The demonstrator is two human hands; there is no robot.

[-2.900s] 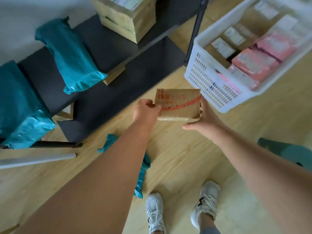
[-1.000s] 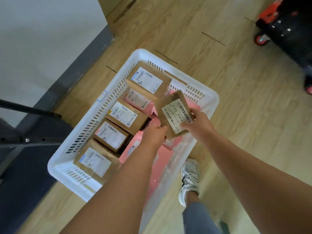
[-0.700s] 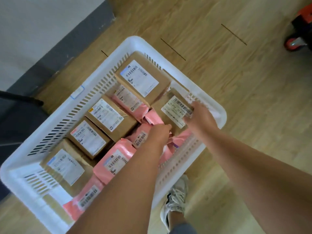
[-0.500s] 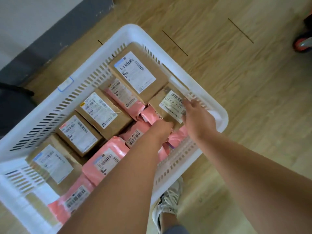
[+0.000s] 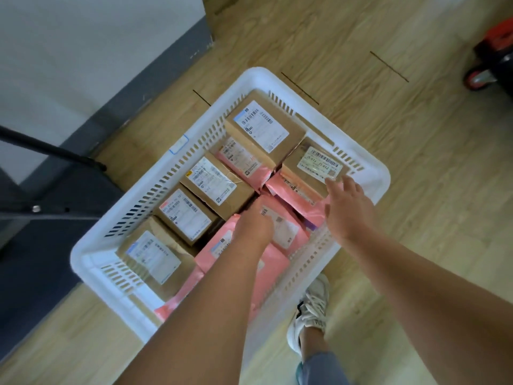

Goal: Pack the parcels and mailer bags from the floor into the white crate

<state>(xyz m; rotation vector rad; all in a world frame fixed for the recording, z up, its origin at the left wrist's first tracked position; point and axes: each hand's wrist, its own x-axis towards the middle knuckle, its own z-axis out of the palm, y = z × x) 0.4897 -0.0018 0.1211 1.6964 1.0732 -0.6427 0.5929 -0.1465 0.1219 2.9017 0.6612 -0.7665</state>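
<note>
The white crate (image 5: 369,165) stands on the wooden floor, filled with brown cardboard parcels and pink mailer bags. The small brown parcel (image 5: 313,168) with a barcode label lies in the crate's far right corner, on top of pink mailer bags (image 5: 294,195). My right hand (image 5: 347,209) hovers just in front of that parcel with its fingers spread, holding nothing. My left hand (image 5: 254,225) is low in the crate with its fingers curled, resting on a pink mailer bag (image 5: 286,232); a grip cannot be made out. A row of several labelled parcels (image 5: 211,184) fills the crate's left side.
A grey baseboard (image 5: 155,76) and white wall lie to the left. A black metal frame (image 5: 50,154) sits at the left edge. A red-and-black wheeled cart (image 5: 488,65) stands at the top right. My shoe (image 5: 311,312) is beside the crate's near right side.
The small brown parcel went from both hands into the crate's far right corner. My right hand has let go and pulled back, open. My left hand has slid to the pink bags.
</note>
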